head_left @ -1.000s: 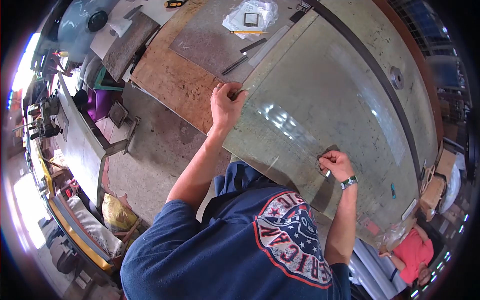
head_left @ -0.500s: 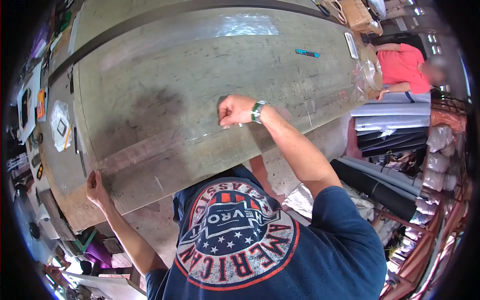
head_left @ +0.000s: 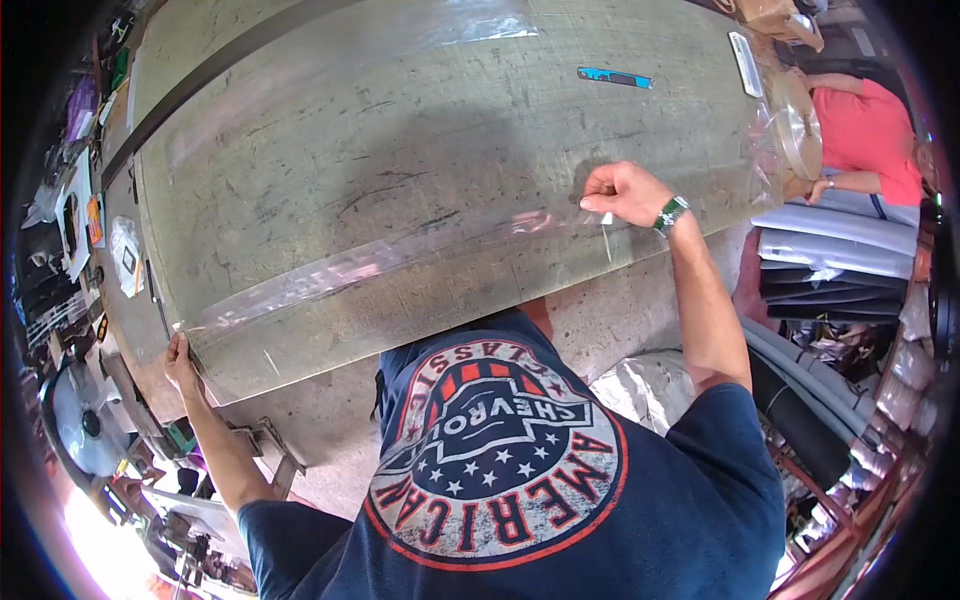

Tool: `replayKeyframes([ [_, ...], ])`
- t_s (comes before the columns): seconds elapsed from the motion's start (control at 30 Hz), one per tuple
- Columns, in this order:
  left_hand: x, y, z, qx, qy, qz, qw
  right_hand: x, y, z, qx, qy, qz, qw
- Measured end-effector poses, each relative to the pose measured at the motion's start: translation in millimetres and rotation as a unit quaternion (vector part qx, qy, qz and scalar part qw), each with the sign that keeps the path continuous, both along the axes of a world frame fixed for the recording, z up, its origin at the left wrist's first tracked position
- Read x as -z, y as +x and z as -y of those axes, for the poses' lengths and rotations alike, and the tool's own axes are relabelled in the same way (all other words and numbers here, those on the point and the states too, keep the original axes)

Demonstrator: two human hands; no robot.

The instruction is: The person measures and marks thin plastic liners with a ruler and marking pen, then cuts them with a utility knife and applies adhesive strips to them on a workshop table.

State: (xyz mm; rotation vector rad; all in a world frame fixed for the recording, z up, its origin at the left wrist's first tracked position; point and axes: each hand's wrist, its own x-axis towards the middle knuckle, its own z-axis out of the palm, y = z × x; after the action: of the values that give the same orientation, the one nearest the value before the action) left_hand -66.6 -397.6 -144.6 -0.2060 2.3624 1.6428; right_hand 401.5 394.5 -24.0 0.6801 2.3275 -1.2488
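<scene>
A long clear plastic strip (head_left: 330,277) lies across the worn table (head_left: 420,160), shiny with pink glints. At its left end, by the table's near left corner, my left hand (head_left: 180,366) pinches the strip's tip between thumb and finger. My right hand (head_left: 622,194), with a watch on the wrist, is closed over the strip farther right, fingers curled together, a small white piece showing beneath them. Beyond my right hand a blue and black cutter (head_left: 615,77) lies flat on the table.
A dark bar (head_left: 215,72) crosses the table's far side. A white object (head_left: 745,64) and clear plastic lie at the right end, beside a person in a red shirt (head_left: 862,130). Rolls of material (head_left: 835,245) are stacked at right. A fan (head_left: 90,423) stands lower left.
My right hand has moved to the right along the table, and more of the clear strip shows between my hands. My left hand stays by the left corner. The view has shifted.
</scene>
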Motion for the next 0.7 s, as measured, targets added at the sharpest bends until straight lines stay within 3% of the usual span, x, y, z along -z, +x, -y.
replayKeyframes([
  [0.33,-3.7,-11.0,6.1,-0.001,-0.045,0.048,0.998,-7.5,13.5,-34.4,0.037,0.006,-0.005,0.999],
  [0.7,-5.2,-10.8,3.5,0.043,-0.002,0.033,0.999,14.2,28.8,-32.4,0.070,-0.001,0.000,0.998],
])
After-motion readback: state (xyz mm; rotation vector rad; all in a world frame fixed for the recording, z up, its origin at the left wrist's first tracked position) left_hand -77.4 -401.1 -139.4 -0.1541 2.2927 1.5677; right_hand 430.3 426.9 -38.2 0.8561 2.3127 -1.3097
